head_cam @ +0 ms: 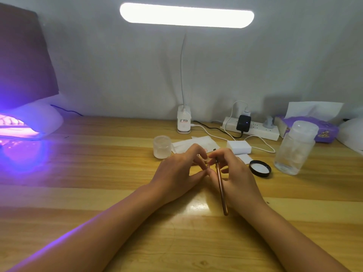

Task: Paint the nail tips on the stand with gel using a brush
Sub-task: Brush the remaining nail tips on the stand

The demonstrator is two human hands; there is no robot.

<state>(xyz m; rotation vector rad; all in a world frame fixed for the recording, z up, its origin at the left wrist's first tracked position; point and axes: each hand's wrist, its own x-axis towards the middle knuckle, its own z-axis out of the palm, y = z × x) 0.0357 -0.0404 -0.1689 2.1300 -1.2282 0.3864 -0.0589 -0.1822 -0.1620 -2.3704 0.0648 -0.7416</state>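
My left hand (pixel 177 172) and my right hand (pixel 234 173) meet at the middle of the wooden table (pixel 98 193), fingertips almost touching. The right hand grips a copper-coloured brush (pixel 221 188), its handle slanting back toward me and its dark tip up by the fingers. Between the left fingertips sits a small clear nail tip (pixel 208 165), mostly hidden by the fingers. No stand is visible. A frosted gel jar (pixel 162 147) stands open just left of the hands, and its black lid (pixel 260 168) lies to the right.
A lit UV nail lamp (pixel 29 122) glows purple at far left. White tissues (pixel 193 145) and a white block (pixel 239 147) lie behind the hands. A clear pump bottle (pixel 295 148), a power strip (pixel 253 128), a desk lamp base (pixel 184 120) and a purple tissue pack (pixel 318 130) stand behind and right.
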